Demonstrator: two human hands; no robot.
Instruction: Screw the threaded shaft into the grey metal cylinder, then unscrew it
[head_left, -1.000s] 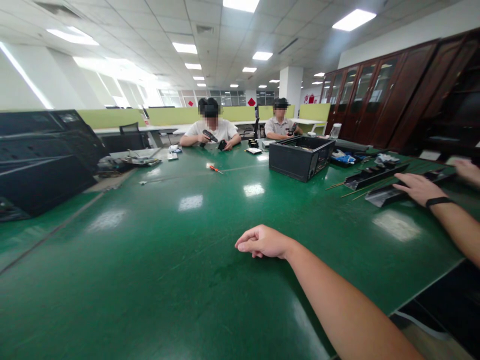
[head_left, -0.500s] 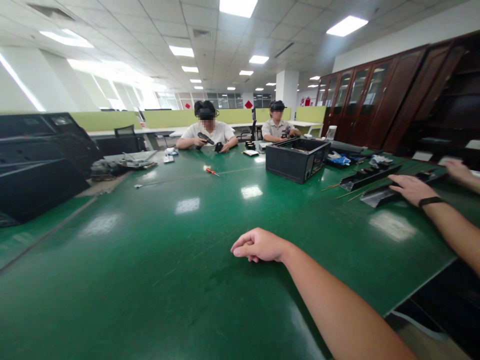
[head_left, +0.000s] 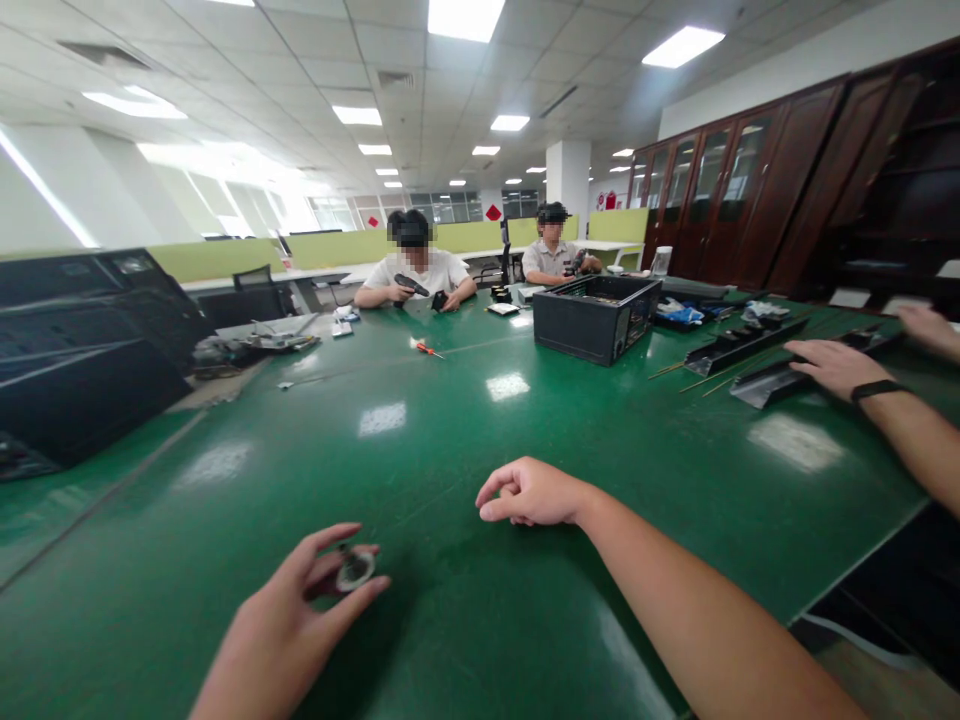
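At the lower left, my left hand (head_left: 300,605) has its thumb and fingers round a small round part (head_left: 355,569) with a pale rim and a dark middle, held above the green table (head_left: 435,620). My right hand (head_left: 534,492) rests on the table near the centre, its fingers curled inward. No object shows in it, though the inside of the curl is partly hidden.
A black computer case (head_left: 577,335) stands beyond my right hand, and an orange screwdriver (head_left: 427,349) lies at mid-table. A co-worker's hand (head_left: 844,368) touches metal rails (head_left: 772,385) at the right. Black panels (head_left: 82,390) stand at the left. Two people sit opposite.
My left hand has come into view from the bottom left with the round part. My right hand appears slightly further right in the picture, its fingers still curled.
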